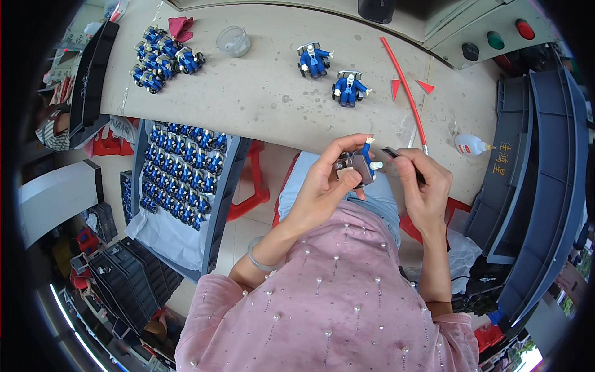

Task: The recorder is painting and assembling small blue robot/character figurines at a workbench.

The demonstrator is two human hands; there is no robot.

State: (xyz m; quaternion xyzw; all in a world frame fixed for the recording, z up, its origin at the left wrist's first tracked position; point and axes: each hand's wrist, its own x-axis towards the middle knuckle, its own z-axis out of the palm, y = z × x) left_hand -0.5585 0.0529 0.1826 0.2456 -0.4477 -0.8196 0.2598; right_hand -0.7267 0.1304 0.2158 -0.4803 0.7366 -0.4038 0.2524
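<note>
Fingers (344, 150) of the left hand (325, 183) are curled around a small blue toy figure (359, 166) with a grey seat, held above the lap just off the near edge of the worktable (260, 93). The right hand (424, 186) pinches a thin dark tool (396, 155), whose tip sits just beside the figure. On the table stand two finished figures (331, 73) (well apart from the hands), a cluster of figures (162, 57) at its left end, a clear cup (233, 41), a red rod (406, 87) and a small glue bottle (471, 145); a tray of figures (183, 170) lies lower left.
</note>
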